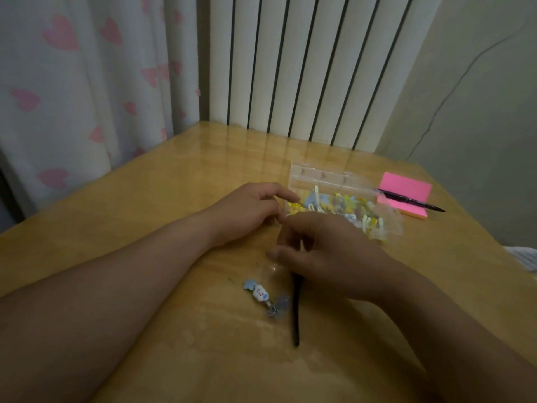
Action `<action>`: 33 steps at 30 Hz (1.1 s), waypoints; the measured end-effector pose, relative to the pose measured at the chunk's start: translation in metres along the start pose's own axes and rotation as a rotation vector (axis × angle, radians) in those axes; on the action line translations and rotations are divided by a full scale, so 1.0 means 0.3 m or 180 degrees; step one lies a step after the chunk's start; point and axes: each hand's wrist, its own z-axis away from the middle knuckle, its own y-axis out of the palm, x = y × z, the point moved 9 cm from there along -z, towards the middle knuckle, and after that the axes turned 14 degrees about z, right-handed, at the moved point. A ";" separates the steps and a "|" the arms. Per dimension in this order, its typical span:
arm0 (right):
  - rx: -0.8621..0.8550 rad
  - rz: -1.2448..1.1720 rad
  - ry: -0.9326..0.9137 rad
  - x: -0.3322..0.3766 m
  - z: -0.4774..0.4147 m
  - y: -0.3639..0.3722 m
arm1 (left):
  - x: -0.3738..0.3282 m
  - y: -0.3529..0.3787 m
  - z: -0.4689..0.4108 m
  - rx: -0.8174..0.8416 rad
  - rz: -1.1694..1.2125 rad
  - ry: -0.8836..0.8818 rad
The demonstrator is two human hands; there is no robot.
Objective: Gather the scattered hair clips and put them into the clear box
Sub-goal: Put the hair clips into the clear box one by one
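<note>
The clear box [343,199] sits open on the wooden surface [174,175], a bit past the middle, and it is full of little yellow, blue and white hair clips [348,207]. Two more clips lie loose nearer the person: a white and blue clip [259,292] and, just beside it, a see-through blue clip [277,308]. The right hand [328,254] is in front of the box, and its grip is closed on the top of a long black stick [296,315] whose other end rests on the surface. The left hand [250,210] touches the left end of the box with curled fingers; its grip is hard to tell. Behind the box, to the right, a black pen [412,201] lies on a pink note pad [406,187].
</note>
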 end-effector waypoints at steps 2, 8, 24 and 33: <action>0.0303 0.0099 -0.0150 0.050 0.008 0.031 | -0.002 0.003 0.002 0.0000 0.0020 -0.0027; 0.0712 0.0469 -0.0439 0.131 0.021 0.072 | 0.000 0.004 0.003 -0.0032 -0.0075 -0.0084; -0.1450 -0.1527 0.1564 -0.371 0.032 -0.126 | 0.009 0.006 0.001 0.0006 -0.0024 -0.0068; -0.1334 -0.0165 0.1491 -0.351 -0.052 -0.068 | 0.010 0.008 -0.004 0.0000 -0.0033 -0.0052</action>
